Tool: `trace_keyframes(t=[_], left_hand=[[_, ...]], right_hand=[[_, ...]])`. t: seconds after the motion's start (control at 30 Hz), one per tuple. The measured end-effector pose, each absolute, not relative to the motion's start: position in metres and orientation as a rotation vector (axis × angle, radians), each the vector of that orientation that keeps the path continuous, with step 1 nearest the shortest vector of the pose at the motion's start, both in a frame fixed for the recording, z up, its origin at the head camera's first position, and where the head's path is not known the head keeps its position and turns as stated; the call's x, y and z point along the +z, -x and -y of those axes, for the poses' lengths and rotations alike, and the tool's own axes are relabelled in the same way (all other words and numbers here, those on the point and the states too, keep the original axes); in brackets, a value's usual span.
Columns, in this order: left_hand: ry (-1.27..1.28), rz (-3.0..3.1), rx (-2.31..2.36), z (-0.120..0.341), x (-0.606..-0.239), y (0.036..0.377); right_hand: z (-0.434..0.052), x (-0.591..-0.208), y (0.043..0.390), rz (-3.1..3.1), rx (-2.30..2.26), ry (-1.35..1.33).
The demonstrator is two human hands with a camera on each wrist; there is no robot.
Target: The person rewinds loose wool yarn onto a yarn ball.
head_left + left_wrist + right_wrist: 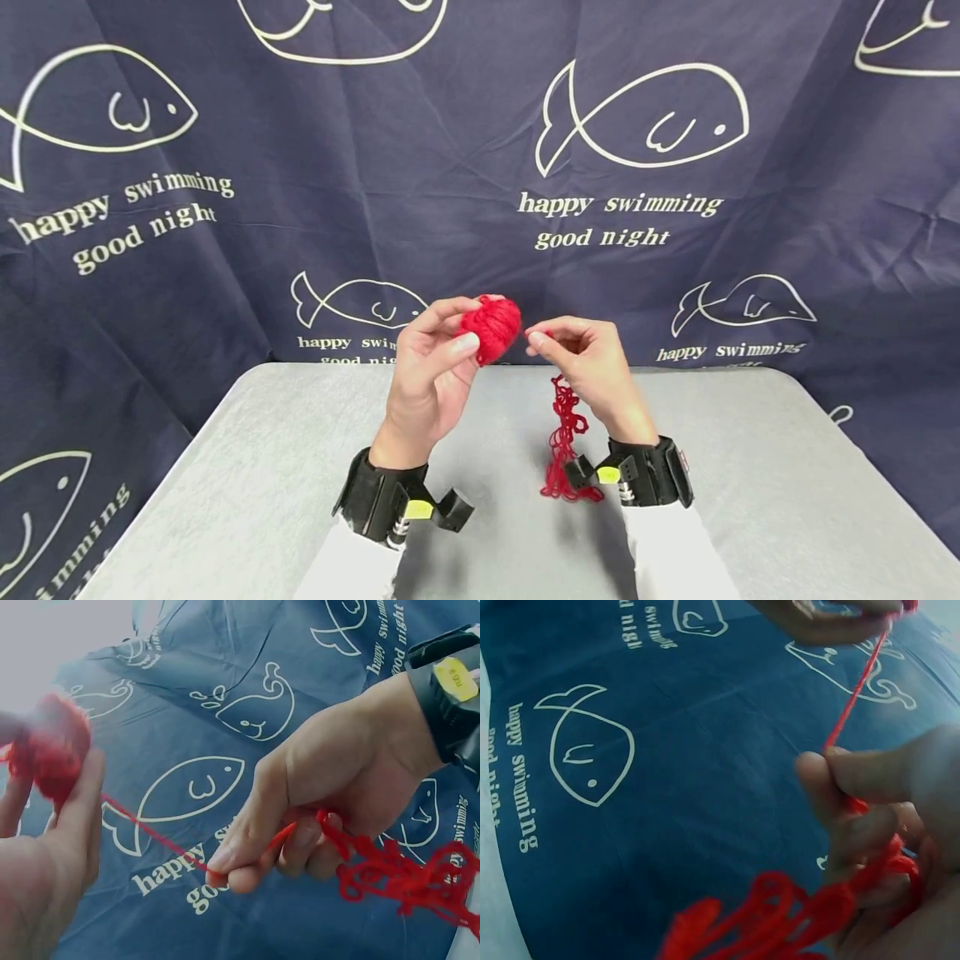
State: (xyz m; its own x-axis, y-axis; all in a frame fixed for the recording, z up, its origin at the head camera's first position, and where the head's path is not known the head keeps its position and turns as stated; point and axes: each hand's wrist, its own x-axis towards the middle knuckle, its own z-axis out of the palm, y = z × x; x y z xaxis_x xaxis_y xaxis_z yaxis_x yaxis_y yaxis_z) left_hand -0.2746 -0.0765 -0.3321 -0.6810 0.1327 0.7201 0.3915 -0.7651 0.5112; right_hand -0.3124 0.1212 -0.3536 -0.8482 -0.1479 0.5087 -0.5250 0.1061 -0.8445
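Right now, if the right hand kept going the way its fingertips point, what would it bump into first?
Most likely the red yarn ball held by the left hand. The right hand pinches a yarn strand and points leftward at the ball, with only a small gap between; exact depth is hard to judge.

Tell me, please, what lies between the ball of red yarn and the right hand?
A single taut strand of red yarn runs from the ball to the right hand, clearest in the left wrist view.
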Motion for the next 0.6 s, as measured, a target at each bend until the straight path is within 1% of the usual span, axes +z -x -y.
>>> trace_keyframes(t=[0.3,0.6], left_hand=[[0.797,0.942,-2.599,0.082,-0.329,0.283],[0.601,0.999,-2.542,0.086,-0.333,0.292]], right_hand=[[-0.113,-0.348,0.300,2.273,1.519,-1.019],[-0.109,-0.341,0.288,2.285,1.475,-1.093]])
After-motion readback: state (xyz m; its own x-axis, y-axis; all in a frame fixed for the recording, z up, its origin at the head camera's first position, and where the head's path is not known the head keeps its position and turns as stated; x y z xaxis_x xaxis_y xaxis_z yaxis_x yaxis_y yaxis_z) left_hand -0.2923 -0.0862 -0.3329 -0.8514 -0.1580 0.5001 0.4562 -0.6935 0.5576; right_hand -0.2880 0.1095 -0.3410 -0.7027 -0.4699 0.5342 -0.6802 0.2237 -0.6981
